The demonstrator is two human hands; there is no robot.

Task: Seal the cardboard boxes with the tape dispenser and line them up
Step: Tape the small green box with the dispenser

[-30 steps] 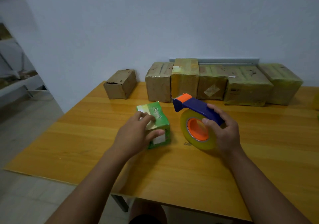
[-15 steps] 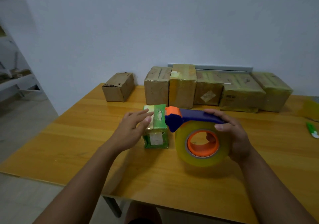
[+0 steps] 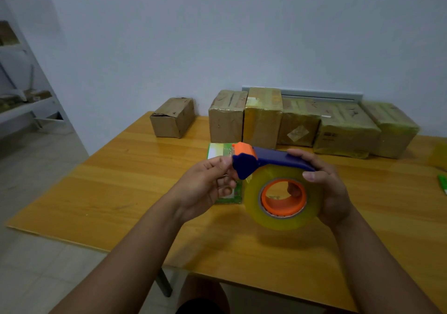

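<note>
A plain packing or storeroom workspace, by the look of it. A bare white wall point(image 3: 217, 35) runs behind a glossy wooden tabletop point(image 3: 121, 180), and along the tabletop's far edge stands a row of taped cardboard boxes point(image 3: 302, 122), with one brown box point(image 3: 173, 117) apart at the far left corner. At the left, metal shelving point(image 3: 21, 100) holds more cartons above a pale tiled floor point(image 3: 36, 265).

Dim, soft indoor light; wide-angle bending at edges.
</note>
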